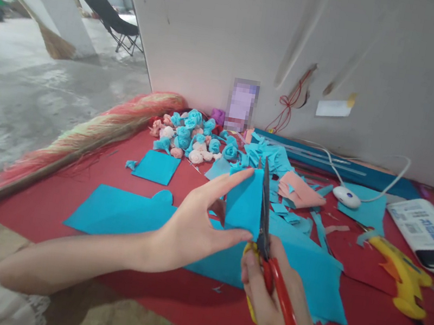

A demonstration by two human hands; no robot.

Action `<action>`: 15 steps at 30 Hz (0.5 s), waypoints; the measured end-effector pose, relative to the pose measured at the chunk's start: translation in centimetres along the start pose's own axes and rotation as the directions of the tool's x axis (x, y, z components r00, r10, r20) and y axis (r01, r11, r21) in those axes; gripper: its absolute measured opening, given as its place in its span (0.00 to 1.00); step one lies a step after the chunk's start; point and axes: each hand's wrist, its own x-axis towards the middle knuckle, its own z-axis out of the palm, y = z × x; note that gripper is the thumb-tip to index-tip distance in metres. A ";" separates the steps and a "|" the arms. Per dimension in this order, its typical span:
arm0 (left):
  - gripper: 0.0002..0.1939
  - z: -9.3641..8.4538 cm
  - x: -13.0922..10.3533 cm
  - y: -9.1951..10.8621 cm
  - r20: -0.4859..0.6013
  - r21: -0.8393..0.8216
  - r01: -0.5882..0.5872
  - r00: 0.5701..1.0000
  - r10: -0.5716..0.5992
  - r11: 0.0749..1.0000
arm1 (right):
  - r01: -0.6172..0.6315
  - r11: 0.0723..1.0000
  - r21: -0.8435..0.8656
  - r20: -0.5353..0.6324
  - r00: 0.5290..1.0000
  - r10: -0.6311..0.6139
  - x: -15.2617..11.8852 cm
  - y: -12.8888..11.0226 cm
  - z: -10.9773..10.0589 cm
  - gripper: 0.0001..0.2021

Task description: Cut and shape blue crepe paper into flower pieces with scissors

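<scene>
My left hand point(194, 225) grips a small rectangle of blue crepe paper point(243, 202), thumb at its lower edge and forefinger along its top. My right hand point(281, 299) holds scissors point(286, 294) with red and yellow handles. Their dark blades point away from me and lie along the right edge of the rectangle; whether the blades are fully closed is hard to make out. Below both hands a long sheet of blue paper point(122, 213) lies flat. A blue square point(156, 166) rests beyond it at the left.
Blue, pink and white paper roses point(192, 136) are heaped at the back. A yellow glue gun point(401, 274), a white device point(430, 232) and a white switch on a cord point(346, 197) lie at the right. Straw-like fibres point(94, 132) line the red table's point(47, 215) left edge.
</scene>
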 end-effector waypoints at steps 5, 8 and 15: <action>0.37 -0.3 0.3 0.1 -0.008 -0.047 0.015 1.000 -0.015 0.999 | -0.059 0.998 0.026 0.004 0.998 0.059 -0.1 -1.3 -0.4 0.15; 0.37 -0.3 0.4 0.0 -0.003 -0.040 -0.011 1.000 0.011 0.999 | -0.067 0.997 0.034 0.003 0.998 0.067 -0.2 -1.4 -0.3 0.16; 0.37 0.0 0.0 -0.1 -0.003 -0.005 -0.012 1.000 0.012 1.000 | -0.015 1.000 -0.005 -0.039 0.999 0.015 0.0 -0.7 -0.2 0.15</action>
